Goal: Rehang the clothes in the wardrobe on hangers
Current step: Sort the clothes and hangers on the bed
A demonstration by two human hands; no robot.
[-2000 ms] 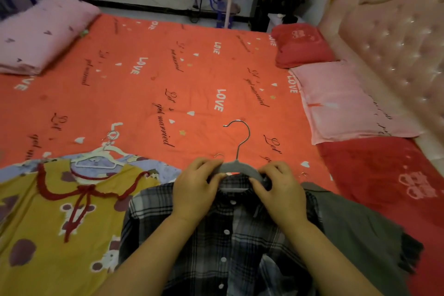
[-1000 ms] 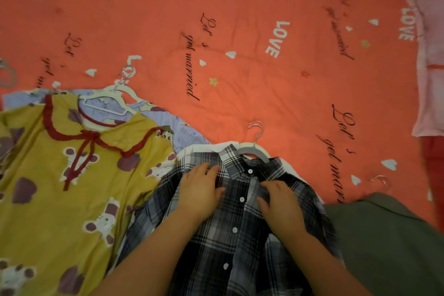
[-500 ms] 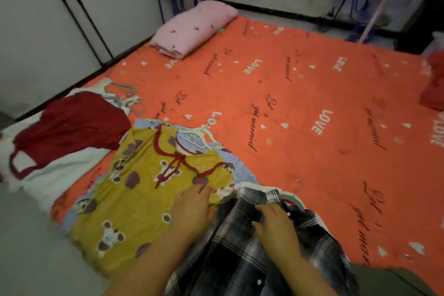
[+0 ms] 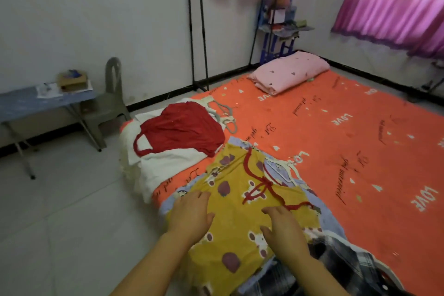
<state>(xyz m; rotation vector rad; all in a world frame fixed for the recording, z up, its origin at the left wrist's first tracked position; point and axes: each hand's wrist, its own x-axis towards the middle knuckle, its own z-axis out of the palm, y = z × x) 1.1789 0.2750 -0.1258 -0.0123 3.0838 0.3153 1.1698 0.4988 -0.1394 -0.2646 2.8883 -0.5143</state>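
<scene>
Likely limp and light, the yellow dress [image 4: 236, 202] under the flat, unclenched left grip [image 4: 192, 214] and right grip [image 4: 284, 232] lifts best by its hanger [image 4: 286, 166] beyond.

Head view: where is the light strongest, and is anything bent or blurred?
Head view: the pink curtain glows brightest; the yellow dress near the camera is dimmer; the wide lens makes the black rack poles lean; the whole picture is slightly soft.
</scene>
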